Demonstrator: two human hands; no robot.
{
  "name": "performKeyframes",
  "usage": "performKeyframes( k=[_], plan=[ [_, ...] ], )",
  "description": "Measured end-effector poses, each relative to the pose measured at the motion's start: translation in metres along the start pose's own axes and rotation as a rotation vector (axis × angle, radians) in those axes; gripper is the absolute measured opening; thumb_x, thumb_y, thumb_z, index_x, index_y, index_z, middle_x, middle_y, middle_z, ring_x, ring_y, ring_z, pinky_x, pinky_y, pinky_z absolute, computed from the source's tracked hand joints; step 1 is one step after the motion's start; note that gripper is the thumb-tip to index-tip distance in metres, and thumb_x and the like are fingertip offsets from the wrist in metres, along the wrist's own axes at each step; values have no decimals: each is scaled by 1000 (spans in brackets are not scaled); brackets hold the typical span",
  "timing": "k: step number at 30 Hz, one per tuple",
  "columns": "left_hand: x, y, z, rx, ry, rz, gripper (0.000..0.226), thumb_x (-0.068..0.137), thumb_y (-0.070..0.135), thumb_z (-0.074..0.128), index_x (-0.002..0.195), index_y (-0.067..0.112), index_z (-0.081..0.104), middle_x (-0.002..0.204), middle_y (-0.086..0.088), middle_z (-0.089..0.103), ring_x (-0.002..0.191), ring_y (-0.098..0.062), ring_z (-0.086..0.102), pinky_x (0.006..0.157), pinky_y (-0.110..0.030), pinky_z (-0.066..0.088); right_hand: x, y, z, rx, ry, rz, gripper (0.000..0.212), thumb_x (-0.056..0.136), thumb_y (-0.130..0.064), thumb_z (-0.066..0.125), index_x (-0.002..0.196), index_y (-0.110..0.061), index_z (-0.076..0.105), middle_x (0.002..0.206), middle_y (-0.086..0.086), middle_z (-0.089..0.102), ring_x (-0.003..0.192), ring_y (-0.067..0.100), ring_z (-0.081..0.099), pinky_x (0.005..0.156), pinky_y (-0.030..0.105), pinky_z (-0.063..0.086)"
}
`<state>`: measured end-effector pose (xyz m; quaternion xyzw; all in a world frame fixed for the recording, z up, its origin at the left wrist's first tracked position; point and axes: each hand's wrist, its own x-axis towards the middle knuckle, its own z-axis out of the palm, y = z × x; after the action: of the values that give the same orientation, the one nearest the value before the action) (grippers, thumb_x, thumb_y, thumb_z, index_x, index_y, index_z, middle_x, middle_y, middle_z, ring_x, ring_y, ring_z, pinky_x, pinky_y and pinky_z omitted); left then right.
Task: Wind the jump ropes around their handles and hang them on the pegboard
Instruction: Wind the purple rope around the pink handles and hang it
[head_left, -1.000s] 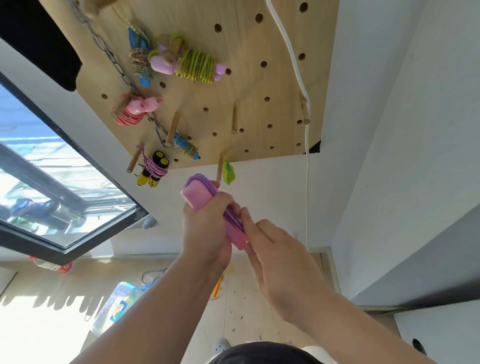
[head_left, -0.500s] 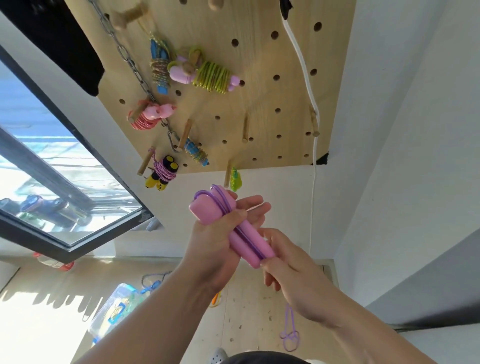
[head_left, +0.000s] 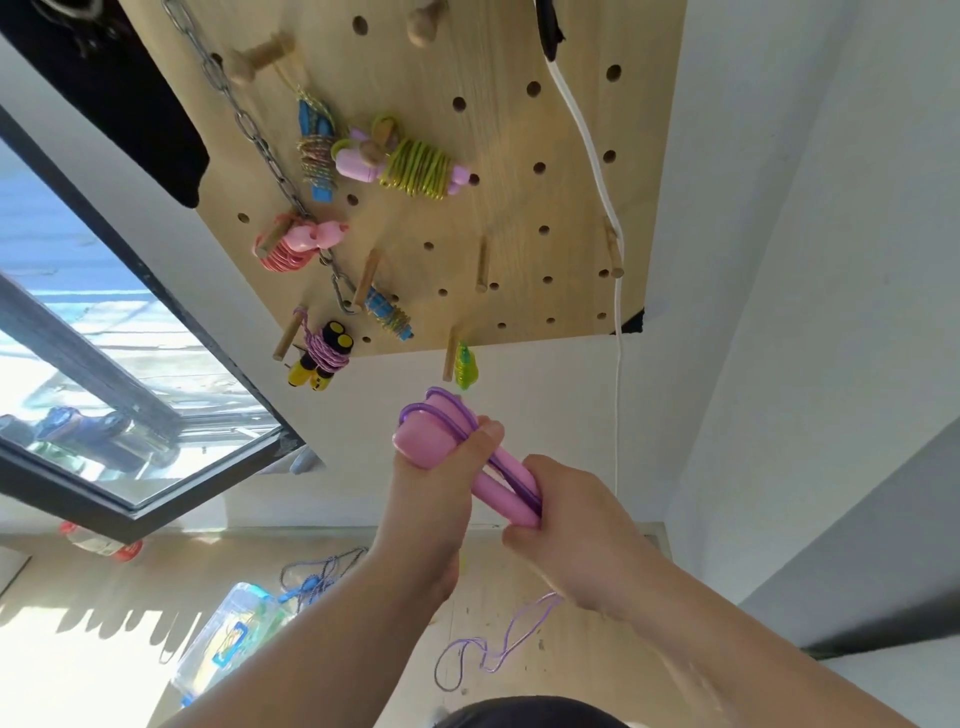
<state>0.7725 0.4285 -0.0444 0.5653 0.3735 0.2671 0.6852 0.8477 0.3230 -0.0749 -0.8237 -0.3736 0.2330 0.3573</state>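
Two pink handles (head_left: 423, 444), side by side, held up just below the pegboard (head_left: 519, 130). Left part of the board: wound ropes (head_left: 291, 249) already on pegs.

Left hand (head_left: 436, 499) wraps the fat top end of the pair, with the thumb pressed across the purple rope (head_left: 457, 413) where it loops over that end. By the look, the handles are light, hard, smooth plastic, and I judge they will slide on each other unless squeezed together. The rope looks like thin, soft, springy cord, so the turns should slacken if my thumb lifts.

Right hand (head_left: 576, 525) curls round the narrow lower end and traps the rope against it; fingertips hidden. A loose tail (head_left: 488, 649) dangles below, unwound. Best hold, I think, is mid-handles, over the turns.

Far right, a peg (head_left: 614, 254) beside the white cable (head_left: 587, 135) carries no rope.
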Motion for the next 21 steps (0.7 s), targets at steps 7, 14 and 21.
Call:
performKeyframes(
  k=[7,14,21],
  plan=[
    [-1,-3,-24,417,100,429,83,61,26,97,127,39,48,114,12,58,97,4,58,72,-12,50,-3,-2,3,-189,-83,-33,15,92,-26,55,91,-24,39,76,-5,50,65,16,50,57,32,38],
    [6,47,-39,1485,-490,563,87,65,76,74,140,43,45,135,23,52,127,-3,45,111,-37,39,-1,13,-3,-495,-15,-105,20,96,-26,51,95,-24,31,76,-7,40,70,24,51,62,35,42],
    [10,13,-21,1879,-562,539,18,88,26,56,93,30,40,75,10,39,84,-17,51,72,-31,31,-3,16,-2,-418,-30,-214,18,91,-22,53,91,-25,36,82,-6,48,77,23,55,69,37,45]
  ],
)
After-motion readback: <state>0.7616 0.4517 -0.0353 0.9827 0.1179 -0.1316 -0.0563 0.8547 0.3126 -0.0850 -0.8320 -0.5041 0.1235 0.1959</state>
